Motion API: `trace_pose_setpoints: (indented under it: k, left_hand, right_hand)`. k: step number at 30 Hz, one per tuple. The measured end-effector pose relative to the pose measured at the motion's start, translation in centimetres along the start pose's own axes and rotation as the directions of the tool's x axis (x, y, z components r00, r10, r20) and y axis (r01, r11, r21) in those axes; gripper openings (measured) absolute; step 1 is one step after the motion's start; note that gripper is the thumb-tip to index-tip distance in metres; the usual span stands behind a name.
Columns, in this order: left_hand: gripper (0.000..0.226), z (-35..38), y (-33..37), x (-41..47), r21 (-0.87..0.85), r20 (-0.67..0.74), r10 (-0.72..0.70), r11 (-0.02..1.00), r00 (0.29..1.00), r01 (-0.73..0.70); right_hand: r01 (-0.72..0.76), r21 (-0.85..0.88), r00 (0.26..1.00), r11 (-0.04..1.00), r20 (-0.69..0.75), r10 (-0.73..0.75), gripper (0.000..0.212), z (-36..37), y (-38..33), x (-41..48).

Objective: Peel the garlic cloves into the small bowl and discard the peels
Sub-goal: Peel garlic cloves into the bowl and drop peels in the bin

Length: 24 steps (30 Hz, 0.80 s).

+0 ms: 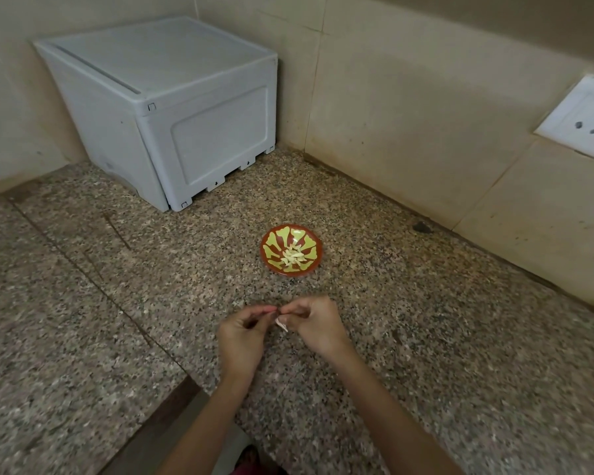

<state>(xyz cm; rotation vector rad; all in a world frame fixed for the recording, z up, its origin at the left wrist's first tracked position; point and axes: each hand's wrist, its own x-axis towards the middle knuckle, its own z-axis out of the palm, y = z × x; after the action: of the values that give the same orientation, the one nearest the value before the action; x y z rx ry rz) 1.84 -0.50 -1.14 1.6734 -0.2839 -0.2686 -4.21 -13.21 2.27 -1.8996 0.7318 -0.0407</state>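
A person's left hand [242,332] and right hand [318,325] met fingertip to fingertip on the near side of the small bowl [274,238], raised a little above the speckled stone counter [426,337]. Both hands had their fingers curled in tight, and together they pinched a pale garlic piece [282,323] that hung down between them. Whether it was the clove itself or a strip of loose peel could not be told. The bare forearms ran back from the hands toward the camera.

The bowl, red with a yellow-green leaf pattern, stood on the counter just beyond the hands and apart from them. A small heap of peeled cloves [294,257] lay in its middle.

Beyond the bowl and to its left, a grey plastic box [172,114] sat on the counter, pushed into the corner where the beige tiled wall [408,80] turned. To the right of the bowl, close to the foot of that wall, a small dark spot [422,227] marked the counter. Further right and higher than the bowl, a white wall socket [587,121] was set into the tiles. To the left of the bowl, a thin seam crossed the stone at a slant.
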Motion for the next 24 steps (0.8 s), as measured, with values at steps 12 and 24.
trace_pose_setpoints:
  k: [12, 24]
  left_hand:
    - [0.019, -0.6, 0.2, 0.3, -0.010, 0.030, -0.069, 0.998, 0.997, 0.069]
    - [0.023, -1.7, 0.2, 0.4, 0.289, 0.074, 0.184, 0.937, 0.980, -0.197]
  right_hand:
    - [-0.055, 0.150, 0.998, 0.987, 0.000, 0.056, 0.014, -0.3, 0.6, -0.8]
    - [-0.006, 0.003, 0.995, 1.000, -0.101, 0.006, 0.013, -1.4, 2.3, -2.6]
